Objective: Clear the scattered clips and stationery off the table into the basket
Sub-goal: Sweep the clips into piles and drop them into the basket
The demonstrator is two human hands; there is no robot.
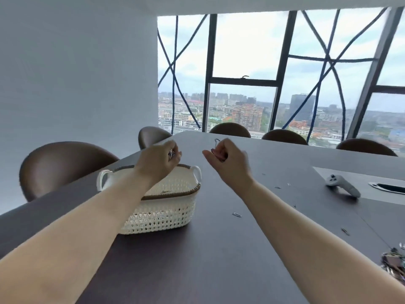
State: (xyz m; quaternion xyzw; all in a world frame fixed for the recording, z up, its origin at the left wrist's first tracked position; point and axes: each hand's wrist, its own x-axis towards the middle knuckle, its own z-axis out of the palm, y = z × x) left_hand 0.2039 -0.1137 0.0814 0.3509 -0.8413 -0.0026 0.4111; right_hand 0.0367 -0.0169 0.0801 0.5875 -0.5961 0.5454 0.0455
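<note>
Drop-off step, I judge: left hand hangs over the basket, fingers curled round small clips, while the right hand just right of it pinches a binder clip — next, release both inside, then reach for the paper clips scattered on the bench to the right.

We see a white woven basket, brown-rimmed, upright on the dark table. Scattered paper clips lie to its right.

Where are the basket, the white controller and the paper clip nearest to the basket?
basket [162, 216]: head view, on its front woven wall.
white controller [342, 184]: head view, on the middle of its body.
paper clip [236, 214]: head view, on its middle.
</note>
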